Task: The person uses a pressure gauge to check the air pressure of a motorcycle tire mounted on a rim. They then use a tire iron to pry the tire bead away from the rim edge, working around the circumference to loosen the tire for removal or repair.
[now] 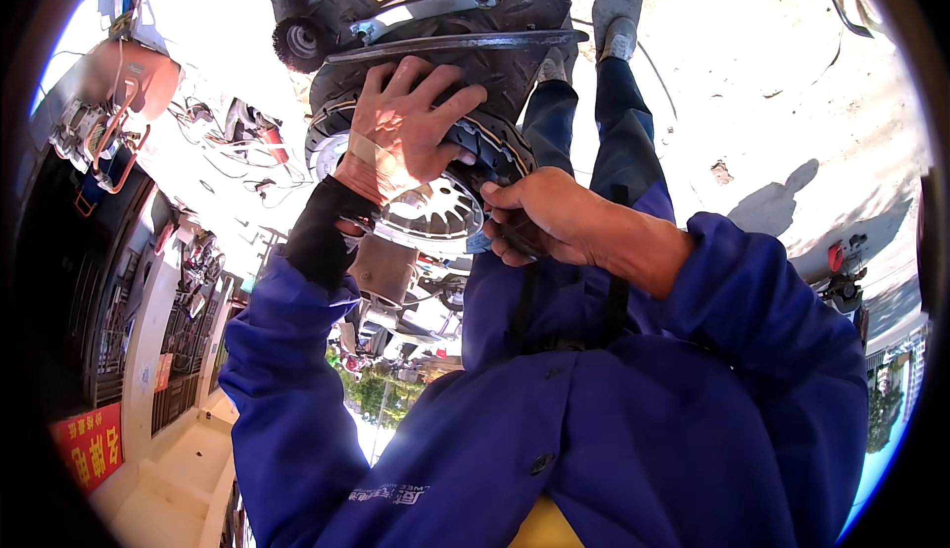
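Observation:
A black tyre (492, 142) on a silver spoked rim (435, 213) is under my hands. My left hand (401, 132) lies on the tyre with its fingers spread, a strip of tape on the back of the hand and a dark cuff at the wrist. At the tyre's right side, my right hand (554, 213) is closed, thumb and curled fingers round its edge. Part of the tyre and rim is hidden behind my hands and forearm.
Beyond the wheel, a long metal bar (455, 46), a silver lever (426, 13) and a round wire brush (300, 43) lie on a dark mat (515, 3). Cables (213, 132) and a red object (273, 144) are on the ground at left. A small stool-like brown thing (384, 269) shows past the rim.

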Demonstrator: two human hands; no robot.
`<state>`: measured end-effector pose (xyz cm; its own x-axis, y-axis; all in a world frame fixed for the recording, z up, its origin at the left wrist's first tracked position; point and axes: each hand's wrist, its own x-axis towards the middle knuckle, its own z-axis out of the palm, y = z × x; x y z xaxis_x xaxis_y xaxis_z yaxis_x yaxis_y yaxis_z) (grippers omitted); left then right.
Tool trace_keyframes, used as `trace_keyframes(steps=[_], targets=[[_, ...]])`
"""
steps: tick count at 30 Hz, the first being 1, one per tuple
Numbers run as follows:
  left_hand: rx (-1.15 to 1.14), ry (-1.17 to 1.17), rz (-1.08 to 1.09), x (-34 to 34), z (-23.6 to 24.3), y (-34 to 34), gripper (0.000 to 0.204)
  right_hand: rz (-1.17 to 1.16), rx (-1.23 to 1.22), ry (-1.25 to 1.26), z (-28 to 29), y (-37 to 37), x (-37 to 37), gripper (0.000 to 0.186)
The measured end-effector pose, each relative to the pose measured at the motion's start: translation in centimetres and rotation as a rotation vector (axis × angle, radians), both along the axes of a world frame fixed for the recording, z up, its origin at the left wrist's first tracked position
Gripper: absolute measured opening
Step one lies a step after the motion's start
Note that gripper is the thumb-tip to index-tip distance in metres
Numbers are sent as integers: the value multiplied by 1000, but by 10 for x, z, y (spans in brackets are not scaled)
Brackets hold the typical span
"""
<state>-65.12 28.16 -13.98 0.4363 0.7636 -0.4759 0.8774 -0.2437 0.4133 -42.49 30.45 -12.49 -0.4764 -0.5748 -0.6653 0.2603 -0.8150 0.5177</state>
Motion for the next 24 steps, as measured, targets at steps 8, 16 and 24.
trace_keyframes(steps=[8, 16, 24], targets=[[25, -54, 54, 0, -1, -3, 73, 6, 146, -193, 31, -25, -23, 33], [107, -43, 72, 0, -4, -12, 72, 141, 618, -283, 50, -72, -39, 33], [160, -43, 84, -4, -10, -19, 67, 243, 749, -171, 52, -75, -27, 31]])
